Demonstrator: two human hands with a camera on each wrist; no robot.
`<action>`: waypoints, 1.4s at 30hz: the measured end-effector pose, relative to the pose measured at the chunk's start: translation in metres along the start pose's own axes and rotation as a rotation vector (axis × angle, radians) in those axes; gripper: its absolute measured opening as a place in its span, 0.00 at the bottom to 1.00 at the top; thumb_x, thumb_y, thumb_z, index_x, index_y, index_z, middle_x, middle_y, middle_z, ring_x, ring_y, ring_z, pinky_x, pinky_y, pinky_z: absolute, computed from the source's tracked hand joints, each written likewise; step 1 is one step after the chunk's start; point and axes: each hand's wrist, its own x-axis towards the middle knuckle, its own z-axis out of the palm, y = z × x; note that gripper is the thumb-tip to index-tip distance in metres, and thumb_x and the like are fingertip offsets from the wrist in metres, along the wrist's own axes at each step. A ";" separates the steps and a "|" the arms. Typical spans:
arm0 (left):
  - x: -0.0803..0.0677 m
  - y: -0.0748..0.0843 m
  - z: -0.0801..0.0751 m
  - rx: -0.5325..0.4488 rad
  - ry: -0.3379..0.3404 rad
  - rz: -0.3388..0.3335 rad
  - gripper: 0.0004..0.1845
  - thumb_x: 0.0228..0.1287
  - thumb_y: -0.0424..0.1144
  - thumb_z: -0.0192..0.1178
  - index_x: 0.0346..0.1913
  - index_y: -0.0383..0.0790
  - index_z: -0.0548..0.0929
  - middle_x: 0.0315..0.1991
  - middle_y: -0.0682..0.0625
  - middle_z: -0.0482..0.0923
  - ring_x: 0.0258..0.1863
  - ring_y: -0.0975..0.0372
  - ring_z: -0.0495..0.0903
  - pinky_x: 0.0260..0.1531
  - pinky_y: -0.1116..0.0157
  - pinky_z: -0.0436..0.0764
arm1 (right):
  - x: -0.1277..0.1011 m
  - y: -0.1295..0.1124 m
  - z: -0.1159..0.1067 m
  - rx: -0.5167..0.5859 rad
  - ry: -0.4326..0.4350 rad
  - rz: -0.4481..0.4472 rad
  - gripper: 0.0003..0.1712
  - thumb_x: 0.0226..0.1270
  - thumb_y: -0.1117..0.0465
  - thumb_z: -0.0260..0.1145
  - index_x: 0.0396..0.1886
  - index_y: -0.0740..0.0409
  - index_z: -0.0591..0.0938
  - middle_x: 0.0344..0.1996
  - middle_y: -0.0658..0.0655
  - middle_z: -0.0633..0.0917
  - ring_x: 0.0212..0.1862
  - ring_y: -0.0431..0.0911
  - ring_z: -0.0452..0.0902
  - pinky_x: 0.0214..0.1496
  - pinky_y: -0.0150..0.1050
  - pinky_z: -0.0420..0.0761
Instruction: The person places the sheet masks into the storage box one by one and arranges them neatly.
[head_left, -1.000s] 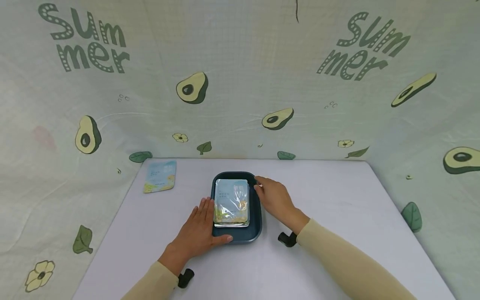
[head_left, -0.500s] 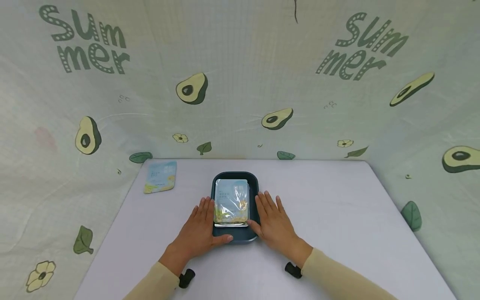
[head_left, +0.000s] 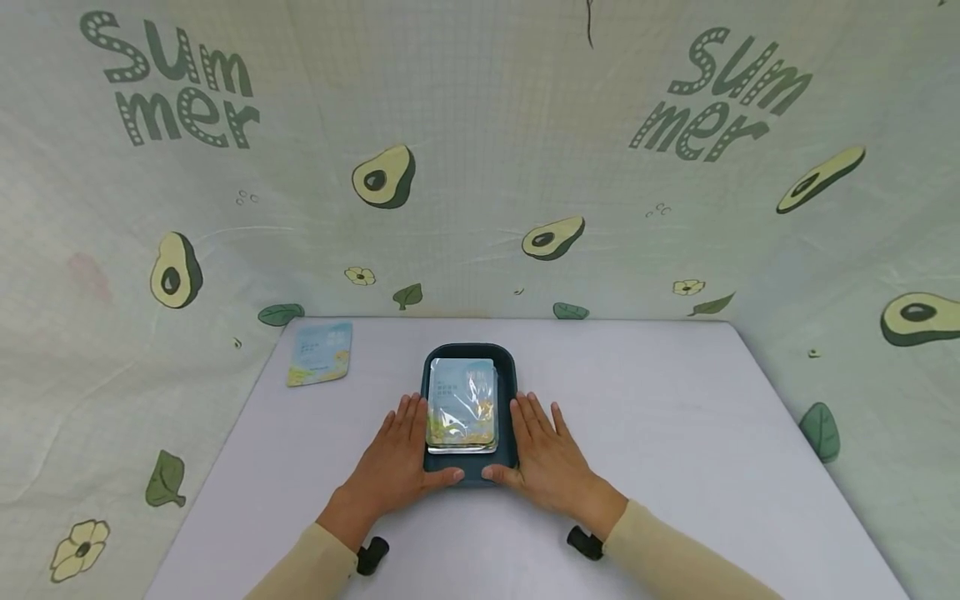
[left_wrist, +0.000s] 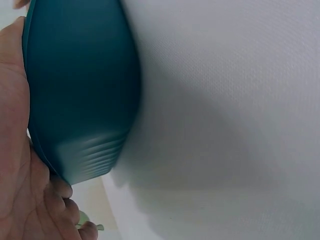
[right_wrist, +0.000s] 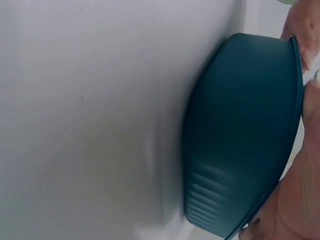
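A dark teal tray (head_left: 480, 473) stands on the white table, its ribbed side wall showing in both wrist views. Inside it lies a stack of flat light-blue packets (head_left: 462, 404) with a shiny film surface and yellow flowers at the bottom. My left hand (head_left: 396, 454) rests with straight fingers along the tray's left rim, thumb at the near left corner. On the opposite side, my right hand (head_left: 551, 462) touches the right rim, fingers straight and thumb over the near right corner. In the left wrist view, the palm lies against the tray wall's upper edge (left_wrist: 82, 85).
Another light-blue packet (head_left: 320, 354) lies flat near the table's far left corner. A pale cloth (head_left: 465, 125) printed with avocados and leaves hangs behind and beside the table (head_left: 660, 400). A small black device (head_left: 372, 556) sits at each wrist.
My right hand has come down from the tray's far right corner, its fingers straightening along the right rim, and its thumb has shifted to the near edge. The left hand stays put.
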 end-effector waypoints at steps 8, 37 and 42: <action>0.004 -0.003 -0.001 -0.051 0.006 0.023 0.68 0.62 0.79 0.59 0.84 0.28 0.47 0.86 0.33 0.44 0.86 0.43 0.43 0.82 0.41 0.52 | -0.001 0.001 -0.003 0.004 -0.037 0.009 0.70 0.66 0.16 0.50 0.84 0.69 0.54 0.84 0.69 0.53 0.86 0.62 0.44 0.85 0.67 0.45; 0.055 -0.165 -0.030 0.002 -0.110 -0.233 0.48 0.84 0.61 0.44 0.79 0.16 0.50 0.81 0.20 0.42 0.81 0.28 0.41 0.78 0.30 0.44 | -0.002 -0.004 -0.003 0.022 -0.046 0.010 0.72 0.65 0.14 0.50 0.85 0.68 0.52 0.84 0.68 0.52 0.86 0.60 0.43 0.85 0.67 0.44; 0.051 -0.144 -0.027 0.028 -0.104 -0.208 0.47 0.84 0.59 0.46 0.79 0.16 0.51 0.81 0.21 0.44 0.81 0.30 0.44 0.79 0.32 0.46 | -0.003 -0.001 -0.004 -0.015 -0.039 0.010 0.73 0.63 0.13 0.49 0.84 0.69 0.52 0.84 0.68 0.53 0.86 0.60 0.44 0.84 0.67 0.45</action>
